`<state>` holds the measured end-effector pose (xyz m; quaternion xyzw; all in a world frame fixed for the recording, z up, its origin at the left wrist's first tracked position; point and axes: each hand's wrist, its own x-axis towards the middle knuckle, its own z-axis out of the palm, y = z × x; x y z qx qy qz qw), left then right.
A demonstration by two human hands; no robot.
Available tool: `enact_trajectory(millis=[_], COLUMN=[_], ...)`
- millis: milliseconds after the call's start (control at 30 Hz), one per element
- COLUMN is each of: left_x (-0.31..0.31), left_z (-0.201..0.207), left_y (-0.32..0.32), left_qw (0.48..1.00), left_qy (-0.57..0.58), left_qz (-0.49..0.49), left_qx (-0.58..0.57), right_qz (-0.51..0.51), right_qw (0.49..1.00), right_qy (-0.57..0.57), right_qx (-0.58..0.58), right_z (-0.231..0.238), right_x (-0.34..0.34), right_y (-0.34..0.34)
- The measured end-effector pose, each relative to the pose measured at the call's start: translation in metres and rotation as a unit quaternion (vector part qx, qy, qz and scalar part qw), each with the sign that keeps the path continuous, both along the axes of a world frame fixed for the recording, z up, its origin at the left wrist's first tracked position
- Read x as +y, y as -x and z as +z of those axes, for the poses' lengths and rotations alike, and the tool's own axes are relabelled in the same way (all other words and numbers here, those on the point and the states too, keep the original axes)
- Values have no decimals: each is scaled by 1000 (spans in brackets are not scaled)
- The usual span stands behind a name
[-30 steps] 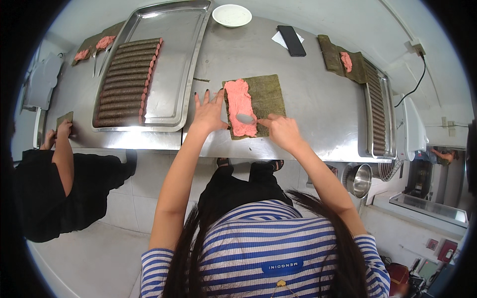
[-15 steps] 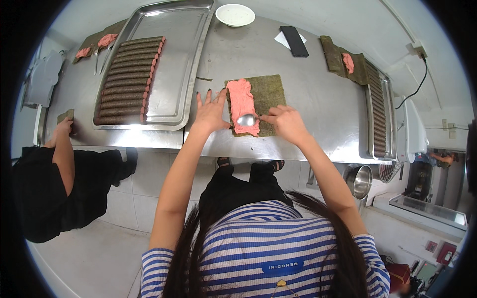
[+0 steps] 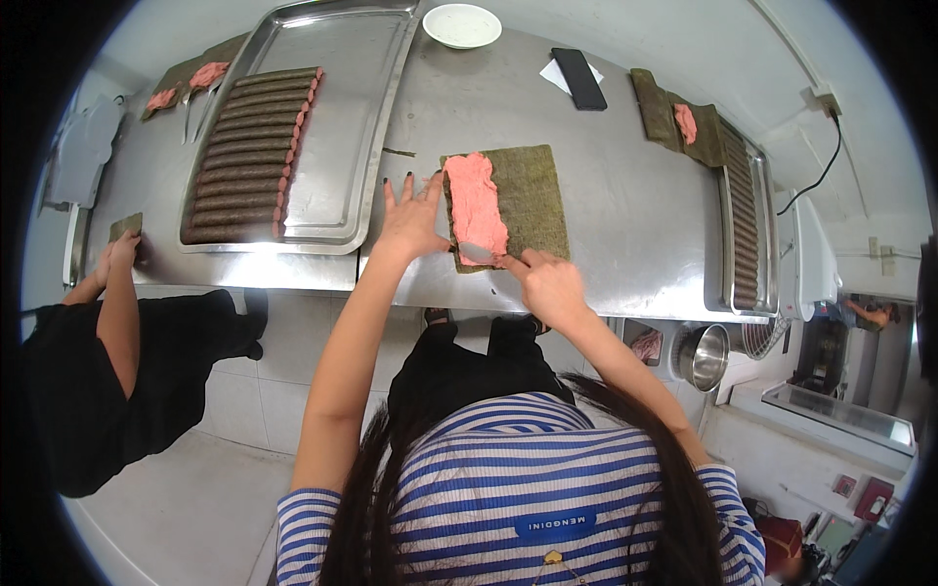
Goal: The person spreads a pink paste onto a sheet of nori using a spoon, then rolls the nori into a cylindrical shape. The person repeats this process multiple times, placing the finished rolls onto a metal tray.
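Observation:
A dark green seaweed sheet (image 3: 535,200) lies flat on the steel table in front of me. Along its left part runs a thick band of pink paste (image 3: 473,200), which looks like minced filling. My right hand (image 3: 549,286) grips a metal spoon (image 3: 476,252), its bowl pressed on the near end of the paste. With fingers spread, my left hand (image 3: 412,223) rests at the sheet's left edge, its thumb near the lower left corner and a fingertip near the upper left one.
Left stands a steel tray (image 3: 337,127) with a row of seaweed rolls (image 3: 244,156); another tray (image 3: 767,234) of rolls is at right. A white bowl (image 3: 462,26) and black phone (image 3: 578,78) lie at the back. A co-worker's hand (image 3: 120,252) holds seaweed at far left.
My right hand has drawn the spoon a little nearer to me and leftward, to the near end of the paste. The left hand has stayed nearly in place.

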<state>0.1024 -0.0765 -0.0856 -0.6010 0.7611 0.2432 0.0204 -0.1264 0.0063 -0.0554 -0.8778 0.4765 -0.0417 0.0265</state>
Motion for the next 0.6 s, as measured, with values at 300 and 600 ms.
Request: enact_trajectory(millis=[300, 600], left_x=[0, 13], left_z=[-1, -10], left_y=[-3, -3], left_qw=[1000, 996], left_qy=[8, 80], left_qz=[-4, 4], left_qx=[5, 30], right_qz=[-11, -35], right_qw=[997, 999], right_qy=[-30, -23], right_qx=[-70, -31], right_z=[22, 7], right_x=[1, 15], right_y=[10, 7])
